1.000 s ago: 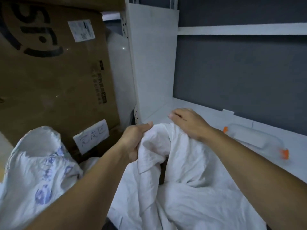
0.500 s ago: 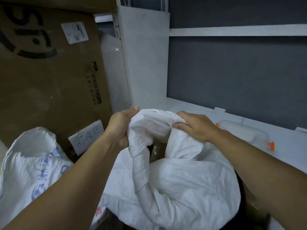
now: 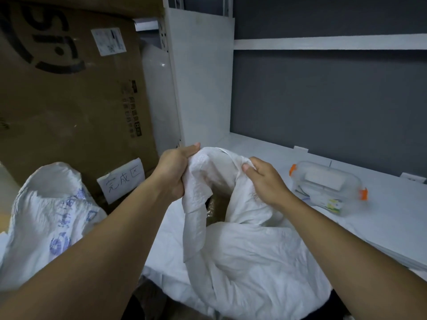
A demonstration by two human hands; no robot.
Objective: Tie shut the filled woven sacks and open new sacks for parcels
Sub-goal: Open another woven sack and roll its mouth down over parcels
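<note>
A filled white woven sack (image 3: 254,262) stands in front of me, its mouth partly open. Brown parcels (image 3: 217,209) show through the gap. My left hand (image 3: 175,172) grips a bunched, twisted strip of the sack's rim on the left side of the mouth. My right hand (image 3: 263,181) pinches the opposite edge of the rim, thumb on top. A loop of sack cloth arches between the two hands. A second white sack with blue print (image 3: 46,215) sits at the lower left, its top closed.
A large cardboard box (image 3: 69,100) with a handwritten paper label (image 3: 122,179) stands at the left. A white shelf (image 3: 381,215) runs along the right and carries a clear plastic container with orange clips (image 3: 328,188). A white upright panel (image 3: 203,77) and grey wall stand behind.
Both hands have lifted the sack's rim and drawn it apart, so the mouth shows the parcels inside. The right hand went from resting on the cloth to pinching its edge.
</note>
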